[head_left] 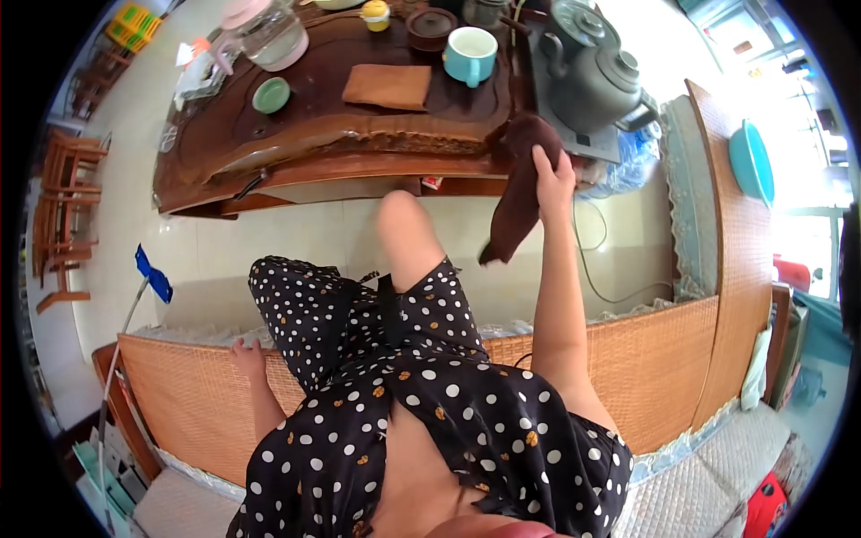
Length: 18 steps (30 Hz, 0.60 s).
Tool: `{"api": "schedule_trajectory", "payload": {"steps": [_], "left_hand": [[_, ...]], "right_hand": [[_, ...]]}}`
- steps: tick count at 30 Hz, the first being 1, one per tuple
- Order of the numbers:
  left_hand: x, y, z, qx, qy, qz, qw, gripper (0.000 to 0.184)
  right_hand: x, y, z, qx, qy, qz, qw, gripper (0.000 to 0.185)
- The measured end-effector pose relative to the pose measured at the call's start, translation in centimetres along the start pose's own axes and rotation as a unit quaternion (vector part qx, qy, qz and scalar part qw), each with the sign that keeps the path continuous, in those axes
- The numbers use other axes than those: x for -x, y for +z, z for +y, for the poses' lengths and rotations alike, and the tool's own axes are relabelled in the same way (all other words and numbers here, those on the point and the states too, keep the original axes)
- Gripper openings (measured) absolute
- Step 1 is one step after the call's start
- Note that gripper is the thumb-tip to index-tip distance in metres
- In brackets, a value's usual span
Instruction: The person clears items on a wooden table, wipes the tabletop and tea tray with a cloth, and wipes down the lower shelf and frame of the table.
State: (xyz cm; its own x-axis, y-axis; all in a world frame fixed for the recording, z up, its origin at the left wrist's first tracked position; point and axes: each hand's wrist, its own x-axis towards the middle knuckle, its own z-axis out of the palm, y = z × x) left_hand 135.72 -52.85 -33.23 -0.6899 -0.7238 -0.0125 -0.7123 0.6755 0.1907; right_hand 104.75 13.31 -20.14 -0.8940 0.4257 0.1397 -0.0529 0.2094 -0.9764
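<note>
My right hand (554, 184) is closed on a dark brown cloth (518, 202) at the table's right front corner. Part of the cloth touches the table edge, and the rest hangs down in front of it. My left hand (248, 357) rests at the front edge of the woven bench mat (193, 381), fingers apart and holding nothing. A folded lighter brown cloth (387, 87) lies on the wooden tea table (314, 54). Behind it on the right stands a light blue mug (470, 58). A small green cup (271, 94) sits to the left.
A grey kettle (592, 90) stands on a heating plate (596, 143) close beyond my right hand. At the table's back left is a glass pitcher (273, 40). A cable (587, 255) runs over the floor at right. A blue-headed pole (154, 273) leans at left.
</note>
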Motion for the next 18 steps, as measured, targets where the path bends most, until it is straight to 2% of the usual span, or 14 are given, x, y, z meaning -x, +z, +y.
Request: {"api": "schedule_trajectory", "payload": {"steps": [1, 3, 4, 5, 7, 10, 11, 14, 17, 18], "left_hand": [[0.3, 0.1, 0.1, -0.007, -0.002, 0.006, 1.0, 0.053], [1.3, 0.1, 0.0, 0.019, -0.029, -0.002, 0.999, 0.05], [2.0, 0.1, 0.1, 0.022, -0.024, 0.008, 0.999, 0.049], [2.7, 0.0, 0.0, 0.023, -0.019, 0.018, 0.999, 0.048], [3.2, 0.2, -0.9, 0.024, 0.001, 0.036, 0.999, 0.047], [4.1, -0.5, -0.8, 0.017, -0.012, 0.043, 0.999, 0.046], [4.2, -0.3, 0.3, 0.019, -0.025, 0.045, 0.998, 0.046], [3.0, 1.2, 0.3, 0.071, -0.05, 0.031, 0.996, 0.045], [2.9, 0.7, 3.1, 0.007, -0.011, 0.064, 0.998, 0.044], [2.7, 1.0, 3.0, 0.024, -0.008, 0.066, 0.997, 0.045]], "right_hand": [[-1.2, 1.4, -0.9, 0.173, -0.086, 0.003, 0.981, 0.037], [-4.4, 5.4, 1.1, 0.278, -0.19, 0.066, 0.939, 0.043], [-5.7, 7.4, 2.5, 0.386, -0.167, 0.073, 0.904, 0.044], [-6.3, 9.1, 2.9, 0.386, -0.136, 0.032, 0.912, 0.044], [-6.3, 11.8, 2.8, 0.451, -0.106, 0.093, 0.881, 0.042], [-4.6, 11.8, 2.0, 0.522, -0.18, 0.051, 0.832, 0.037], [-3.6, 12.0, 1.6, 0.518, -0.239, 0.055, 0.82, 0.035], [-0.7, 14.5, 0.1, 0.514, -0.217, 0.01, 0.83, 0.036], [1.6, 17.3, -1.7, 0.466, -0.216, -0.019, 0.858, 0.035], [1.8, 17.9, -1.8, 0.445, -0.225, -0.023, 0.866, 0.035]]}}
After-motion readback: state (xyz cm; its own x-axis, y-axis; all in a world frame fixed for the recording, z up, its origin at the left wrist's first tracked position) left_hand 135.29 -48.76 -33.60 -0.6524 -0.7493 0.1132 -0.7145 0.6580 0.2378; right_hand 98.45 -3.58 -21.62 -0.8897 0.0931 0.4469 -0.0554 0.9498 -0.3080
